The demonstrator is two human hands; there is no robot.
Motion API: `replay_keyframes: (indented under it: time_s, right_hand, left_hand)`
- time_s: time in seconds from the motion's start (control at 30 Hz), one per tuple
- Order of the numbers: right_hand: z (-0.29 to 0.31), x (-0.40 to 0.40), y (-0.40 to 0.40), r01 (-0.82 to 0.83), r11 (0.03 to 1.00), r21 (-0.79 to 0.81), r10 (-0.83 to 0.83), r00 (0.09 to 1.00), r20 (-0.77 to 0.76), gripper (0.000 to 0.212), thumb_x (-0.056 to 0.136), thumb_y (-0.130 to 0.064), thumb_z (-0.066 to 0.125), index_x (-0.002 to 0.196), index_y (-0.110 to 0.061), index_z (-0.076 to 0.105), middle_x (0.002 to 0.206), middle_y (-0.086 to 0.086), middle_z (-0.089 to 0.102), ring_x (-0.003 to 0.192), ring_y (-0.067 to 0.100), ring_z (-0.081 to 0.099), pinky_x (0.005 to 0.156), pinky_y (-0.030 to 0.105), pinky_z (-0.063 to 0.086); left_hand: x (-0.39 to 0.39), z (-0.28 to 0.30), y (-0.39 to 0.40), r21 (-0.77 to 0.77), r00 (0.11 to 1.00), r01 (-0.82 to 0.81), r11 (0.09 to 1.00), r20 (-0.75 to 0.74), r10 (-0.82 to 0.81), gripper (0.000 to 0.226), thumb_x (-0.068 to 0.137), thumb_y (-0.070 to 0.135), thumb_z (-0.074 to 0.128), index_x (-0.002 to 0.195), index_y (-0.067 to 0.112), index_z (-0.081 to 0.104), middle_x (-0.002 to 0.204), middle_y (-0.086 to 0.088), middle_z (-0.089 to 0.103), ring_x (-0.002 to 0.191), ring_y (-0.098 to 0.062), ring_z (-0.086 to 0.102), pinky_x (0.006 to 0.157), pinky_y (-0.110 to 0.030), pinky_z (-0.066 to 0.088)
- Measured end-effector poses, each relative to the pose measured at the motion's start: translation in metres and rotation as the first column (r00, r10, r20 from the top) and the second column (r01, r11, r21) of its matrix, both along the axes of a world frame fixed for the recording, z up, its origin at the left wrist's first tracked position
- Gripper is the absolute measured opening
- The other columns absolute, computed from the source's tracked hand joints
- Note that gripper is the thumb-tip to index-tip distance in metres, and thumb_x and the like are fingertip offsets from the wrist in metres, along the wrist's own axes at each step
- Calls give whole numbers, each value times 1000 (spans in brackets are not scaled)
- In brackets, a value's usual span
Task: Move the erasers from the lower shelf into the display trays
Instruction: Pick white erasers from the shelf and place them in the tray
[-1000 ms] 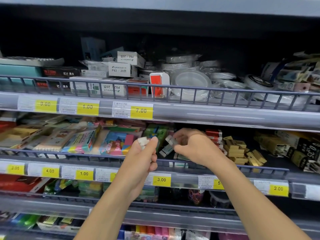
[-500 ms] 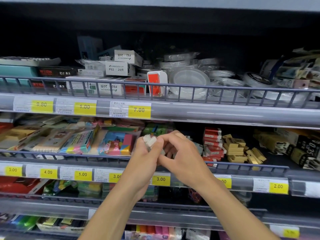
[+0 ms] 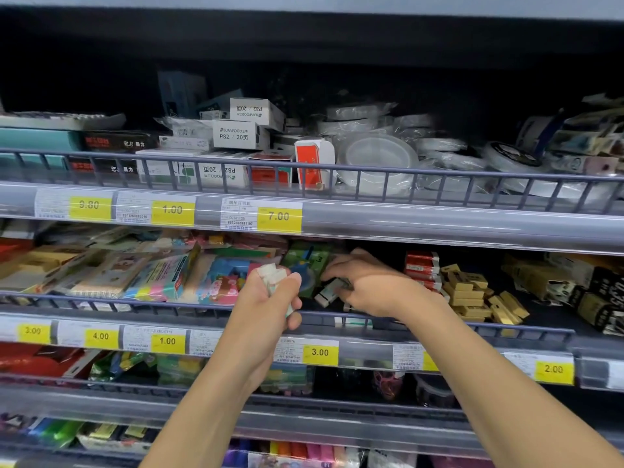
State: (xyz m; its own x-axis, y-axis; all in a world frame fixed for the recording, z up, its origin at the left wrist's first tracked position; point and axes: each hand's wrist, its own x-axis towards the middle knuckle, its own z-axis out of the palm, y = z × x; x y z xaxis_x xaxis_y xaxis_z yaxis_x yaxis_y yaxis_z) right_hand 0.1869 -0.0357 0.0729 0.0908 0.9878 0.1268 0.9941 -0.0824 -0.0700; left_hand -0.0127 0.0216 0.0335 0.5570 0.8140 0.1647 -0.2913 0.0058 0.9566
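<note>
Small white erasers [image 3: 274, 276] bunched in the left hand [image 3: 266, 309], fingers curled round them, held just in front of the middle shelf rail [image 3: 101, 300]. Right hand [image 3: 368, 285] reaches over the rail, fingers pinching one white eraser [image 3: 329, 292] inside the shelf. Hands near each other, not touching. Tan eraser blocks [image 3: 472, 295] just right of the right hand; colourful packets [image 3: 162, 275] left of the left hand.
</note>
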Motion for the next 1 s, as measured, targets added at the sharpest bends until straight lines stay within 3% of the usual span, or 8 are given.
replay_keyframes:
  time_s: [0.13, 0.3, 0.4, 0.5, 0.6, 0.7, 0.77, 1.0]
  right_hand:
    - [-1, -2, 9, 9, 995, -97, -2, 997, 77, 40, 98, -25, 55, 137, -31, 56, 140, -1, 53, 123, 27, 37, 104, 40, 36]
    - [-1, -1, 10, -14, 998, -69, 16, 1000, 19, 33, 95, -30, 60, 128, -29, 63, 130, -2, 53, 113, 18, 35, 89, 27, 31]
    - [0, -2, -1, 65, 991, 115, -38, 975, -221, 31, 92, -31, 67, 123, -30, 64, 117, -9, 57, 110, 14, 50, 85, 20, 39]
    - [1, -17, -21, 139, 918, 372, 83, 849, -522, 26, 89, -30, 72, 115, -30, 68, 98, -20, 64, 86, 1, 59, 70, 11, 42]
    - [0, -43, -34, 126, 878, 462, 255, 693, -675, 24, 88, -25, 74, 111, -25, 69, 98, -10, 70, 86, 6, 64, 74, 24, 53]
    - [-4, -62, -38, 109, 865, 491, 296, 678, -673, 15, 91, -21, 71, 105, -24, 71, 96, -8, 72, 87, 13, 67, 79, 35, 56]
    - [-5, -67, -41, 103, 846, 523, 328, 673, -663, 13, 93, -20, 68, 103, -25, 74, 93, -10, 72, 86, 10, 67, 78, 30, 56]
    - [-6, -63, -49, -67, 894, 442, 290, 839, -460, 28, 98, -17, 57, 120, -28, 71, 102, -12, 64, 104, 4, 56, 89, 24, 47]
  left_hand:
    - [0, 2, -2, -32, 1000, 6, 999, 11, -5, 12, 102, 20, 65, 110, 17, 57, 81, 4, 63, 67, -10, 57, 58, -25, 49]
    - [0, 5, -5, -90, 997, 9, 996, 77, -2, 20, 102, 15, 63, 120, 7, 59, 108, -14, 74, 93, -19, 75, 70, -29, 61]
    - [-1, 5, -6, -109, 993, 21, 994, 118, -8, 23, 104, 15, 60, 125, 7, 57, 118, -15, 73, 105, -22, 75, 78, -35, 64]
    - [-1, 3, -7, -122, 987, 40, 992, 163, -20, 27, 105, 16, 60, 131, 10, 55, 125, -12, 72, 111, -24, 74, 87, -39, 63]
    - [2, 2, -11, -97, 975, 111, 989, 201, -90, 28, 106, 18, 59, 132, 10, 57, 127, -10, 73, 117, -23, 71, 94, -39, 61]
    - [6, 2, -15, -36, 964, 159, 987, 223, -147, 28, 107, 22, 55, 132, 10, 60, 125, -10, 74, 119, -22, 70, 94, -32, 60]
    - [7, 2, -17, -15, 957, 173, 985, 240, -165, 29, 106, 23, 55, 132, 9, 59, 124, -12, 74, 119, -24, 70, 93, -30, 59]
    - [10, 0, -18, 11, 977, 105, 994, 187, -105, 22, 104, 19, 58, 125, 16, 56, 116, -11, 75, 107, -22, 74, 81, -29, 61]
